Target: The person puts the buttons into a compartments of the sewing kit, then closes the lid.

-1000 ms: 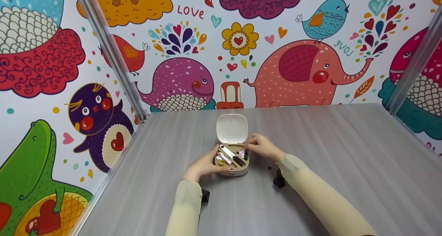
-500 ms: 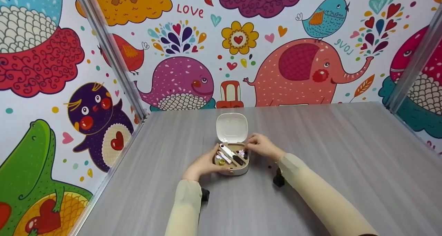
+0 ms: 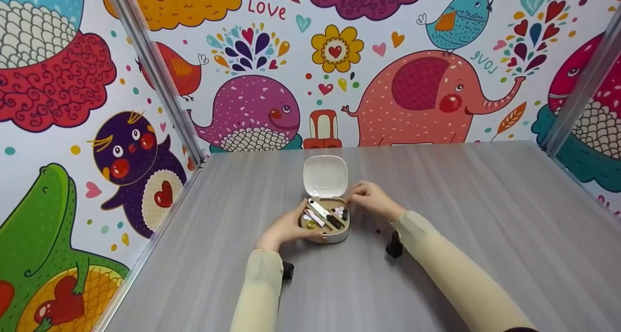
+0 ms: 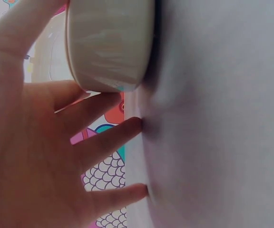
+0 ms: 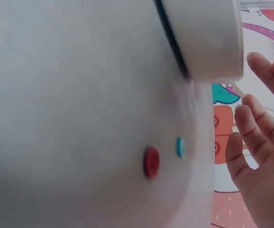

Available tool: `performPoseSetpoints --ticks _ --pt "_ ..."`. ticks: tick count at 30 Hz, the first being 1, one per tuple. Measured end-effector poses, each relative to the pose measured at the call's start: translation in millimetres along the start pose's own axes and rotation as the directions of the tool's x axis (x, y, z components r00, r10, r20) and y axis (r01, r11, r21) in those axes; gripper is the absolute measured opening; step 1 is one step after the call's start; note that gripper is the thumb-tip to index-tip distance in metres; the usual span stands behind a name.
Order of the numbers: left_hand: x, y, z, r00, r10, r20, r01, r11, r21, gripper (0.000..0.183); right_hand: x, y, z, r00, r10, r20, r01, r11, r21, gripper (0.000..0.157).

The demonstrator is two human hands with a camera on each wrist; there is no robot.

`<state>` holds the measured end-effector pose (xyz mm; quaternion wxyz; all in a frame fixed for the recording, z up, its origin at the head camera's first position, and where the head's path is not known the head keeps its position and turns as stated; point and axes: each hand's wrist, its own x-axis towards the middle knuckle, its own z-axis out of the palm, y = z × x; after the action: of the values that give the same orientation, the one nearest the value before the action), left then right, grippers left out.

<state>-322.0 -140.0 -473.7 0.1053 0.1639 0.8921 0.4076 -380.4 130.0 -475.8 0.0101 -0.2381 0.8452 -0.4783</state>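
Observation:
A small white sewing box [image 3: 335, 237] stands on the table, its lid [image 3: 325, 176] tipped up at the back. Inside are a long white and black tool [image 3: 324, 212], thin pink and white pieces [image 3: 315, 218], a gold round piece [image 3: 311, 224] and buttons [image 3: 340, 212]. My left hand [image 3: 286, 226] holds the box's left side between thumb and fingers; in the left wrist view two spread fingertips reach the tabletop. My right hand [image 3: 373, 200] is at the box's right rim with thumb and forefinger close together; I cannot tell whether they pinch something small.
On the grey table [image 3: 456, 215], a red button [image 5: 151, 162] and a teal button [image 5: 180, 147] lie right of the box. Behind the table rises a wall [image 3: 378, 11] printed with cartoon animals, and another closes the left side, with metal posts [image 3: 155, 74] at the corners.
The head view has tilted slightly, moving everything a little up the picture. Relative to the box, my right hand has shifted slightly right. My left hand keeps its hold.

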Motion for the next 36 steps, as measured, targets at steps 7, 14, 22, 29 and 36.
performPoseSetpoints --ticks 7,14,22,29,36 --pt "0.6 -0.6 -0.8 1.000 0.019 -0.006 -0.019 0.999 0.044 0.113 -10 16 -20.3 1.000 -0.008 0.000 0.008 1.000 -0.008 0.018" --pt "2.7 -4.3 0.8 0.999 0.032 0.006 -0.032 0.996 0.080 0.114 -30 37 -38.6 0.998 0.030 0.052 -0.027 0.998 -0.056 0.017" --pt "2.8 -2.7 1.6 0.999 0.033 0.005 -0.034 0.997 0.066 0.114 -53 53 -60.7 0.983 0.115 0.142 -0.112 0.993 -0.030 0.019" --pt "3.7 -3.5 0.1 0.999 0.033 -0.005 -0.033 0.999 0.040 0.114 -68 51 -73.7 0.935 0.094 0.342 -0.100 0.995 0.000 0.016" --pt "3.6 -4.6 0.7 1.000 0.028 -0.008 -0.028 0.998 0.054 0.113 -70 54 -70.7 0.923 0.107 0.368 -0.099 0.994 -0.041 0.016"
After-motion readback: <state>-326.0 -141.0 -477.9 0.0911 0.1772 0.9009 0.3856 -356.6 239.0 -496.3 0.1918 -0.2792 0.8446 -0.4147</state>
